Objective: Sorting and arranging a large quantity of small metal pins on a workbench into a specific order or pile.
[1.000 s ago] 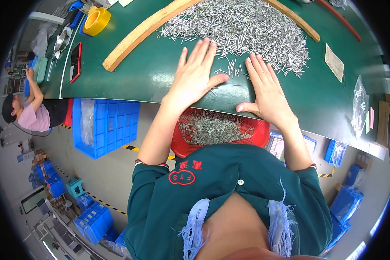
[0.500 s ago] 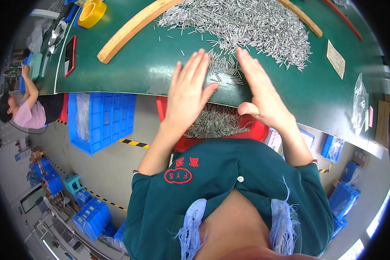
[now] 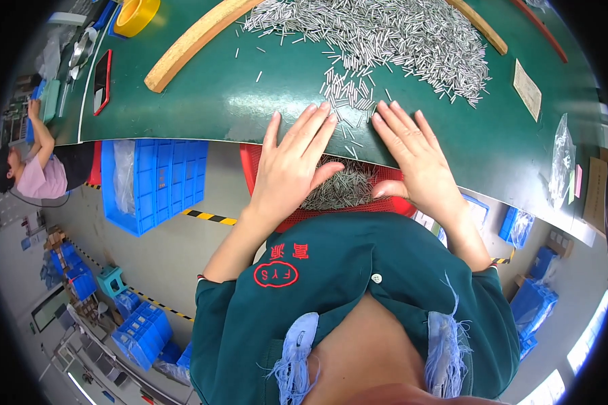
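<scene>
A large heap of small metal pins [image 3: 392,34] lies on the green table mat [image 3: 216,101]. A smaller bunch of pins [image 3: 348,91] sits between my two hands at the table's near edge. My left hand [image 3: 290,165] lies flat, fingers together, palm over the edge. My right hand [image 3: 412,155] lies flat beside it, fingers slightly spread. Under the edge, a red tray [image 3: 253,169] holds more metal pins [image 3: 341,192]. Neither hand holds anything.
A curved wooden strip [image 3: 189,44] borders the heap on the left, another [image 3: 483,27] on the right. A yellow tape roll [image 3: 136,15] and a phone [image 3: 102,81] lie at the far left. Blue crates [image 3: 152,179] stand below. Another person [image 3: 34,169] sits at left.
Both hands have slid back from the heap toward the table's near edge, drawing a bunch of pins along, and they have come closer together over the red tray.
</scene>
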Tool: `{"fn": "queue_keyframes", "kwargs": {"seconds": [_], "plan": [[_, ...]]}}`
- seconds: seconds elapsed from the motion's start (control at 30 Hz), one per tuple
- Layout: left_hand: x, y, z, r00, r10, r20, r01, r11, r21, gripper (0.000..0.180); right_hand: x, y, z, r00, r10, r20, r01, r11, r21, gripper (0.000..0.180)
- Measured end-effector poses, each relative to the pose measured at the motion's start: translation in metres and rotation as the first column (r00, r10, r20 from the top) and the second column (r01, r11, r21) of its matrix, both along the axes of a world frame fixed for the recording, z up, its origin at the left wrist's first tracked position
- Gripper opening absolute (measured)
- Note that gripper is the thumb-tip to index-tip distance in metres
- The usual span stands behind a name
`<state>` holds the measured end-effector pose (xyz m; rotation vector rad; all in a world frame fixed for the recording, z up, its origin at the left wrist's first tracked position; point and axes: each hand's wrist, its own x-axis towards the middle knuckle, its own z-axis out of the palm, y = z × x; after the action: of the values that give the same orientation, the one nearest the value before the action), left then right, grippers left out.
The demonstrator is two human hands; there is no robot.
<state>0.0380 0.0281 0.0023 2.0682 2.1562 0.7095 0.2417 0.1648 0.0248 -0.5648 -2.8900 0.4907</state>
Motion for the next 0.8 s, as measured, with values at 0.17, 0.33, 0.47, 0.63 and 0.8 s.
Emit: {"fn": "queue_keyframes", "kwargs": {"seconds": [0.17, 0.33, 0.47, 0.63, 0.8], "plan": [[-0.003, -0.003, 0.001, 0.978, -0.209, -0.006, 0.209, 0.978, -0.018, 0.065, 0.007, -0.001, 0.000, 0.995, 0.090, 0.038, -0.089, 0.996, -0.028, 0.100], [-0.007, 0.017, 0.008, 0.992, -0.123, -0.028, 0.124, 0.991, 0.048, 0.065, -0.007, 0.006, 0.000, 0.991, 0.131, -0.021, -0.131, 0.991, -0.025, 0.102], [-0.010, 0.020, 0.004, 0.985, -0.164, -0.056, 0.166, 0.985, 0.039, 0.063, -0.010, 0.005, -0.001, 0.982, 0.190, -0.009, -0.190, 0.981, -0.032, 0.102], [-0.016, 0.009, 0.011, 0.971, -0.237, 0.042, 0.235, 0.971, 0.045, 0.062, -0.005, 0.010, 0.005, 0.961, 0.269, -0.069, -0.277, 0.943, -0.185, 0.098], [-0.025, 0.027, 0.006, 0.992, -0.109, -0.056, 0.110, 0.994, 0.026, 0.064, -0.018, 0.022, -0.001, 0.988, 0.145, -0.051, -0.144, 0.989, 0.014, 0.097]]}}
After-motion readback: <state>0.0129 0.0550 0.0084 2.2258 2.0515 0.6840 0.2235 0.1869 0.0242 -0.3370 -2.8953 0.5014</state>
